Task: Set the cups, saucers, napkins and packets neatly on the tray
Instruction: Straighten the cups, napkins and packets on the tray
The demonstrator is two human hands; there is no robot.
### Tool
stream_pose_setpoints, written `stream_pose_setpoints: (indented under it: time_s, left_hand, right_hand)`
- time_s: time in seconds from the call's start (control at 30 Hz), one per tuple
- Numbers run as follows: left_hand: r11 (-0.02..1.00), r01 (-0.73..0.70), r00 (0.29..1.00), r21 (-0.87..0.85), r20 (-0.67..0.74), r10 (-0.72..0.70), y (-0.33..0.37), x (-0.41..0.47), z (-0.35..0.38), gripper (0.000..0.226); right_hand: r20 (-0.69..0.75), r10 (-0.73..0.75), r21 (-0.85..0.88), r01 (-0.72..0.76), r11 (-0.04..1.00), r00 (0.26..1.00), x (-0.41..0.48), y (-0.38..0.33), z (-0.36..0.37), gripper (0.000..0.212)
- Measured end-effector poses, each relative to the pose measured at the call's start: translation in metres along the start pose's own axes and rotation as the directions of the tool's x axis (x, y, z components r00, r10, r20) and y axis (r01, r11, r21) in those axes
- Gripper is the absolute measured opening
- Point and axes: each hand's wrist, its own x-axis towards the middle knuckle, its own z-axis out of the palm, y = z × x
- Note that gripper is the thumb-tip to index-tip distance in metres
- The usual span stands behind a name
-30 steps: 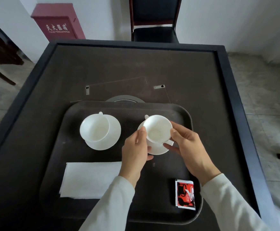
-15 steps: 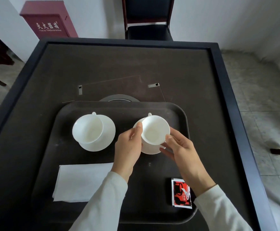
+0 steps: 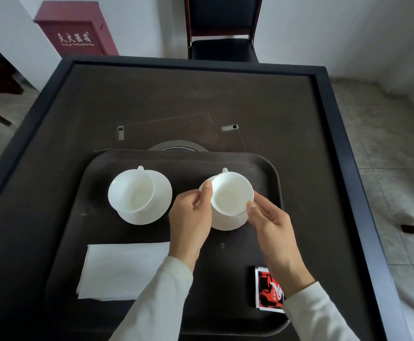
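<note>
A dark tray [image 3: 186, 159] lies on the table. On its left part a white cup [image 3: 130, 190] stands on a white saucer [image 3: 161, 193]. On the right part a second white cup [image 3: 231, 193] sits on its saucer [image 3: 230, 221], handle pointing away from me. My left hand [image 3: 191, 217] pinches this cup's left rim, and my right hand [image 3: 272, 225] touches its right rim with thumb and fingertips. A white napkin [image 3: 119, 269] lies flat at the tray's near left. A red and black packet [image 3: 268, 289] lies at the near right, partly under my right sleeve.
The tray rests on a dark table with a raised black rim [image 3: 338, 134]. A round grey disc [image 3: 178, 146] and a clear sheet [image 3: 181, 129] lie just beyond the tray. A dark chair [image 3: 222, 25] stands behind the table, a red box [image 3: 76, 30] at the back left.
Both hands stay on the right cup. The right hand's fingers have slid from behind the cup to its near right rim. The camera view shifted slightly.
</note>
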Motion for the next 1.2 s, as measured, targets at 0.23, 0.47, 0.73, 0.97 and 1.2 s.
stream_pose_setpoints:
  time_s: [0.23,0.47,0.73,0.97,1.2]
  left_hand:
    - [0.999,-0.044,0.999,-0.010,0.025,0.045,0.008,0.010,-0.002,0.057]
    - [1.000,0.002,0.998,-0.014,0.061,-0.001,0.010,0.013,-0.005,0.045]
    - [0.998,-0.067,0.995,0.002,0.080,0.066,0.007,0.013,-0.007,0.037]
    - [1.000,-0.019,0.991,0.014,0.132,0.017,0.004,0.013,-0.012,0.043]
    - [0.998,-0.056,0.989,-0.037,0.133,0.060,-0.010,0.011,-0.013,0.032]
  right_hand:
    - [-0.007,0.002,0.030,-0.002,1.000,1.000,0.010,-0.006,0.002,0.034]
    - [-0.025,0.016,0.028,-0.015,0.999,1.000,0.010,-0.001,0.003,0.032]
    - [-0.002,0.006,0.013,-0.006,1.000,1.000,0.007,-0.001,0.002,0.033]
    - [0.008,0.003,0.010,-0.003,1.000,1.000,0.005,-0.001,0.003,0.032]
    - [0.006,-0.016,0.028,0.015,0.999,1.000,0.001,-0.001,0.006,0.031]
